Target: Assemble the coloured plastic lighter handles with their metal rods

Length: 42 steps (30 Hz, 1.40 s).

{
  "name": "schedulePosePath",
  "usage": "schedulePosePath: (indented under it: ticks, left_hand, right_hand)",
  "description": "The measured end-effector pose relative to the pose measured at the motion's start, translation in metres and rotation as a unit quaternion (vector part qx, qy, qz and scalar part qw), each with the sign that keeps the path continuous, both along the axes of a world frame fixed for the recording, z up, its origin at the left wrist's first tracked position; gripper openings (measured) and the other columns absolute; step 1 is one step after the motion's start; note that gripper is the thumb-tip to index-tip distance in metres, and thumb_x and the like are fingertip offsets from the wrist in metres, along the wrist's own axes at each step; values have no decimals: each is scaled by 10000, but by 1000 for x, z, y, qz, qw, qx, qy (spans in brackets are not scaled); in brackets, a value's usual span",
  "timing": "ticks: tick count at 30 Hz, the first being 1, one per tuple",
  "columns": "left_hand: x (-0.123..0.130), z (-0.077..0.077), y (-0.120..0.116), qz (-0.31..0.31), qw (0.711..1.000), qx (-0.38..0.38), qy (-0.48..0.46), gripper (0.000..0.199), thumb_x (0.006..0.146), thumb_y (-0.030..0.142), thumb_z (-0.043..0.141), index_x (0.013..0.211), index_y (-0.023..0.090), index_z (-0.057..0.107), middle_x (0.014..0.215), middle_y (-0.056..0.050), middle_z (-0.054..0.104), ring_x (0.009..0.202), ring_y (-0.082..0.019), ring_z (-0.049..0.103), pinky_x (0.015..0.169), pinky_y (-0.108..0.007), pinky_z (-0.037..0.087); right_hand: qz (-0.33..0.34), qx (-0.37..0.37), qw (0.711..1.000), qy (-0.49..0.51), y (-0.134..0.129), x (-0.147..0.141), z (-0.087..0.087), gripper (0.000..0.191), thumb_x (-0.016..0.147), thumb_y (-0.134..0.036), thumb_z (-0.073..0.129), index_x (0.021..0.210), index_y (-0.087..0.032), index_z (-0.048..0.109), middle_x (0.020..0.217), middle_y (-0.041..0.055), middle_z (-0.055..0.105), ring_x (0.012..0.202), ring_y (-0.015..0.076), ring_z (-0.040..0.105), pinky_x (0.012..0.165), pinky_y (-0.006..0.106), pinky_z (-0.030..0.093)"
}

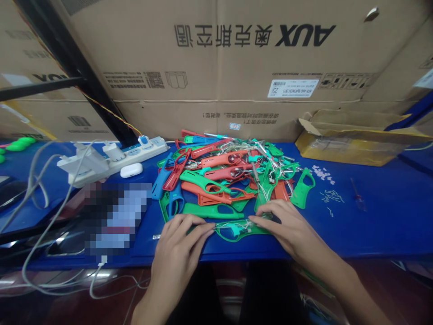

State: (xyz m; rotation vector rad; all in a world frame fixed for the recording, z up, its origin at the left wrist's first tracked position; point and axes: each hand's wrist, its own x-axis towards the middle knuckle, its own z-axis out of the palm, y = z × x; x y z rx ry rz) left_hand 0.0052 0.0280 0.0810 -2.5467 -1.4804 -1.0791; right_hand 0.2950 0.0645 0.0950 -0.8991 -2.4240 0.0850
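A half-assembled green lighter (233, 231) lies near the front edge of the blue table, its casing open with white wires and a teal piece inside. At its left end, my left hand (184, 239) has thumb and forefinger pinched on it. My right hand (284, 221) bends its fingers around the right end and covers part of the casing. Just behind them is a heap of red, blue and green lighter casings (213, 187), mixed with metal tubes and white wires. One green casing (302, 189) sits at the heap's right side.
Small pink pieces (323, 174), loose screws (331, 197) and a screwdriver (359, 198) lie on the right. An opened carton (345, 146) stands at the back right. On the left are a power strip (131, 155), an earbud case (131, 170), a phone (118, 219) and cables. Large cardboard (216, 67) forms the back.
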Motion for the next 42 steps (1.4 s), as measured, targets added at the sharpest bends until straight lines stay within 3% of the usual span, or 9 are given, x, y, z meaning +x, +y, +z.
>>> schedulePosePath:
  ticks: [7,18,42]
  left_hand:
    - [-1,1,-1,-1,1000,2,4,164,999,181,612,1104,245,720,971,-22,686,921,-195,576,799,-334,407]
    - [1,0,0,14,1000,1,-5,165,1003,220,608,1080,260,748,951,-16,702,901,-192,613,790,-337,434]
    - [1,0,-1,10,1000,2,-8,178,1005,212,605,1096,280,742,961,-15,705,908,-195,606,796,-337,424]
  right_hand:
    - [-7,43,999,-16,-1,2,-3,369,1016,-78,479,1267,-275,666,1098,81,673,1037,209,583,895,381,474]
    - [0,7,1000,11,-6,1,0,456,988,-23,448,1336,-254,630,1173,105,650,1047,179,630,880,334,564]
    - [4,-22,1000,19,-6,-1,3,477,987,-11,416,1325,-256,646,1176,105,648,1079,171,636,899,318,572]
